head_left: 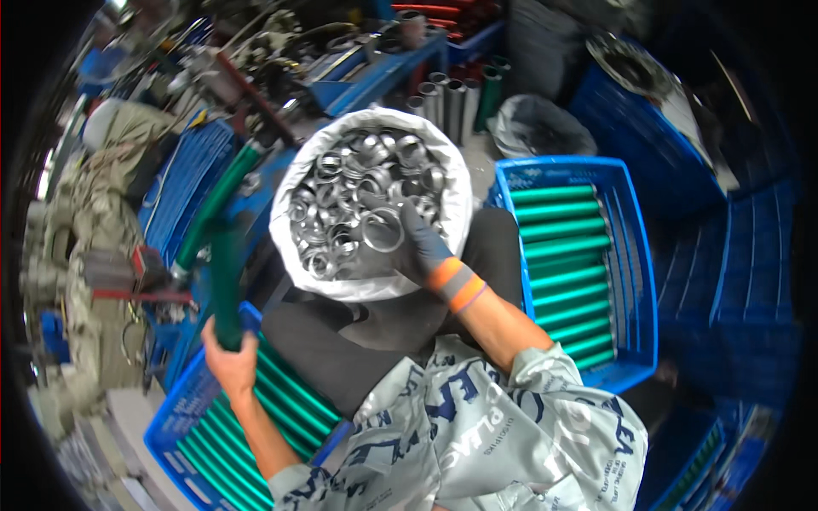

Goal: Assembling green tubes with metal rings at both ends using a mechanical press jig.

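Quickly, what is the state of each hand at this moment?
Left hand: closed around a green hose.
Right hand, gloved: holding a metal ring over the white bag of rings.

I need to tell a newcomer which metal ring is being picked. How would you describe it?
Find the white sack of silvery rings on the person's lap. At its near right edge, the grey-gloved right hand pinches one ring, raised above the heap with its hole facing up.

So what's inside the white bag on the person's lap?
The white bag holds a heap of silver metal rings; the gloved right hand grips one. Lower layers are hidden.
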Available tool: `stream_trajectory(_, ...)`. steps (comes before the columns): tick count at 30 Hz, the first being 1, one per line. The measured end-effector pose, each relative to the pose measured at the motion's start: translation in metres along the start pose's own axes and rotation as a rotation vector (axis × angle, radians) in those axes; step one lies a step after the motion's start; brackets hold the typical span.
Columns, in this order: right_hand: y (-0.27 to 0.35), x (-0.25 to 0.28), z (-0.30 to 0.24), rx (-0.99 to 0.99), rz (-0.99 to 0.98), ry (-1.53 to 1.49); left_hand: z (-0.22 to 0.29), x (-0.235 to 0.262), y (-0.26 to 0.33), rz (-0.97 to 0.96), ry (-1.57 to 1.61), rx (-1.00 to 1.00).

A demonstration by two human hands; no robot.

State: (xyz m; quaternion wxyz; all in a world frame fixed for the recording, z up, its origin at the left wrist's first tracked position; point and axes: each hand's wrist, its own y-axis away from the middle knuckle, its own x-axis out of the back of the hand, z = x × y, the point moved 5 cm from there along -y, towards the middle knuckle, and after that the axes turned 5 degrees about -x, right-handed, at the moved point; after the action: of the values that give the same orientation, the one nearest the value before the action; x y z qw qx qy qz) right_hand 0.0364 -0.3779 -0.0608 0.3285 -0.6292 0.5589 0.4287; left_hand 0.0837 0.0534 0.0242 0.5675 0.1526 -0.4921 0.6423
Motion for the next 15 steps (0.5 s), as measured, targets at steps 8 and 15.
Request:
stream_trajectory(8,-0.011,-0.038,0.001,0.058,-0.117,0.287,0.108,0.026,-0.008,-0.277,-0.099,-0.162)
stream_trajectory(15,-0.028,-0.027,0.007,0.174,0.044,0.167,0.104,0.034,-0.001,-0.368,-0.080,-0.213)
